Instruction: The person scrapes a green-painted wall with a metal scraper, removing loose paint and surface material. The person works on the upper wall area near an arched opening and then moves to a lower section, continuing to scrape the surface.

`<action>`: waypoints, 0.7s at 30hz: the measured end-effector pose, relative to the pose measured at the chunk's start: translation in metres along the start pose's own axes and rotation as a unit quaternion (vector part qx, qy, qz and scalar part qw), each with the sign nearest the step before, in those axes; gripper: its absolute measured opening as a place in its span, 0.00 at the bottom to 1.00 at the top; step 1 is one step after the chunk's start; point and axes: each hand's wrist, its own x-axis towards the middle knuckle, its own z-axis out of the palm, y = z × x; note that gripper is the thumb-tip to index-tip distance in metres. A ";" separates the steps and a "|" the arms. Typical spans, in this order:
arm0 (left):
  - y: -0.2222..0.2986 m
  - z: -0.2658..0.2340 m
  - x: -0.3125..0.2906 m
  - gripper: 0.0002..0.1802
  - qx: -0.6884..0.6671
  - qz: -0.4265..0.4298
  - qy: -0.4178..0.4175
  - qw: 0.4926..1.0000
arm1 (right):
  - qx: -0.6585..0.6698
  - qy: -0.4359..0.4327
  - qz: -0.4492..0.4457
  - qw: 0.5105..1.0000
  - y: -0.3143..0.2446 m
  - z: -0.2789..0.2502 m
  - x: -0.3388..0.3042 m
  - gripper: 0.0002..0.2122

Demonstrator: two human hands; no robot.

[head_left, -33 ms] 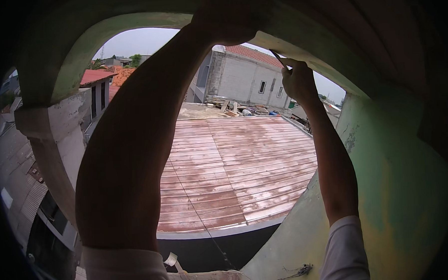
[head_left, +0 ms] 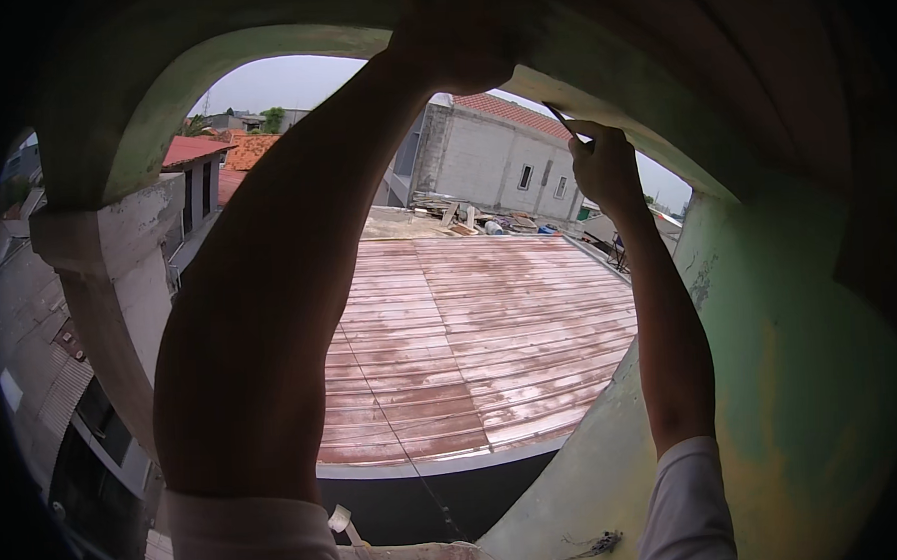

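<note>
Both my arms are raised toward the pale green arch [head_left: 258, 40] of the wall opening. My right hand [head_left: 605, 163] is closed around a thin, dark, blade-like tool [head_left: 557, 114]. Its tip meets the underside of the arch, or comes very close to it. Seen nearly edge-on, the tool's exact kind does not show. My left hand [head_left: 459, 54] is up at the top of the arch, deep in shadow. Its fingers are hidden, so whether it holds or presses on something cannot be made out.
Below the opening runs a ledge [head_left: 421, 559] bearing a short tool with a pale head and wooden handle [head_left: 351, 529]. A cable [head_left: 566, 557] lies to its right. Beyond spreads a rusty corrugated roof [head_left: 471, 329]. A pillar [head_left: 132, 244] stands left, a stained green wall [head_left: 773, 366] right.
My right hand and its tool have shifted very slightly right and down in the picture. The background has moved a little too; both grips look the same.
</note>
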 end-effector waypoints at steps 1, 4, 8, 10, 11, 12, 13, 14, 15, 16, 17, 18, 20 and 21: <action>-0.003 0.009 -0.001 0.27 0.005 0.005 0.031 0.999 | 0.087 -0.014 0.002 0.996 -0.002 -0.020 -0.006 0.15; -0.005 0.012 -0.003 0.27 0.012 0.021 0.042 0.999 | 0.230 -0.040 0.060 0.970 0.008 -0.049 -0.026 0.17; -0.008 0.003 0.003 0.28 0.028 0.010 0.024 0.999 | 0.279 -0.079 0.121 0.950 -0.011 -0.056 -0.027 0.22; -0.007 0.005 0.005 0.28 0.033 0.006 0.023 0.999 | 0.302 -0.111 0.133 0.938 0.007 -0.093 -0.024 0.19; -0.009 0.001 0.005 0.28 0.041 0.009 0.022 0.999 | 0.312 -0.128 0.133 0.932 0.018 -0.103 -0.020 0.19; -0.006 -0.002 0.004 0.28 0.050 -0.001 0.016 0.999 | 0.312 -0.132 0.126 0.932 0.025 -0.101 -0.018 0.18; 0.001 0.000 0.005 0.28 0.045 0.003 0.005 0.999 | 0.311 -0.141 0.131 0.931 0.023 -0.094 -0.019 0.18; 0.002 -0.008 0.001 0.28 0.041 0.005 -0.008 0.999 | 0.311 -0.152 0.135 0.928 0.006 -0.081 -0.016 0.18; -0.004 -0.014 -0.005 0.28 0.046 -0.008 -0.016 0.999 | 0.313 -0.171 0.124 0.926 -0.008 -0.072 -0.010 0.18; -0.009 -0.007 0.001 0.28 0.058 -0.006 -0.022 0.998 | 0.312 -0.157 0.127 0.929 -0.002 -0.078 -0.010 0.18; -0.006 0.000 0.004 0.28 0.038 0.008 0.004 0.999 | 0.310 -0.143 0.130 0.931 0.011 -0.089 -0.010 0.18; -0.008 0.002 0.000 0.28 0.036 0.016 0.020 0.999 | 0.326 -0.138 0.126 0.927 0.019 -0.091 -0.010 0.18; -0.004 -0.011 0.008 0.28 0.010 0.009 -0.033 0.999 | 0.352 -0.153 0.113 0.916 0.044 -0.106 -0.012 0.18; -0.007 -0.018 0.004 0.28 0.031 -0.005 -0.035 0.999 | 0.381 -0.149 0.110 0.906 0.034 -0.095 -0.012 0.18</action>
